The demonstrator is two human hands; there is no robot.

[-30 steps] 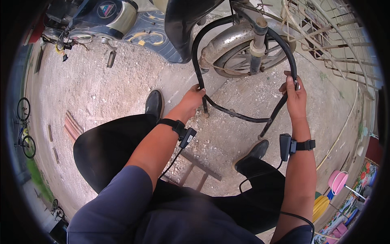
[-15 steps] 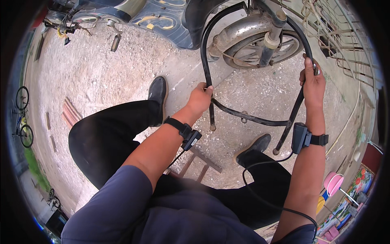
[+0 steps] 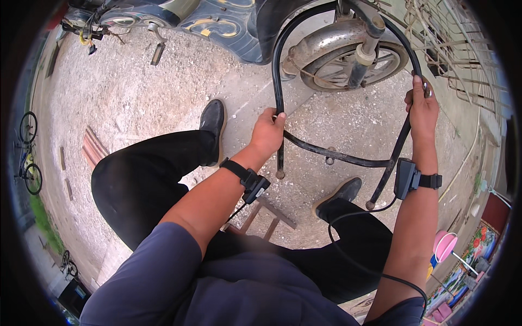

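Note:
Both my hands grip a black bent-tube metal frame (image 3: 348,158), a rounded hoop with a curved crossbar and two rusty-ended legs. My left hand (image 3: 267,132) is wrapped round the left tube, just above where the crossbar joins. Higher up on the other side, my right hand (image 3: 423,111) closes on the right tube. A small ring tab hangs from the middle of the crossbar. Beyond the frame stands the front wheel (image 3: 353,68) of an electric scooter, with a worn silver mudguard (image 3: 321,46) and a fork leg (image 3: 360,70). The hoop's top overlaps the wheel in view.
The scooter's dark blue body (image 3: 217,30) lies along the far side, with loose wires (image 3: 87,38) at far left. Wire racks (image 3: 457,54) stand far right. A small wooden stool (image 3: 266,220) is between my legs. Bicycles (image 3: 30,157) and a pink basin (image 3: 445,244) sit at the edges.
The tube frame and both hands have shifted slightly to the right, and the left leg's end sits a little lower. Both grips are kept.

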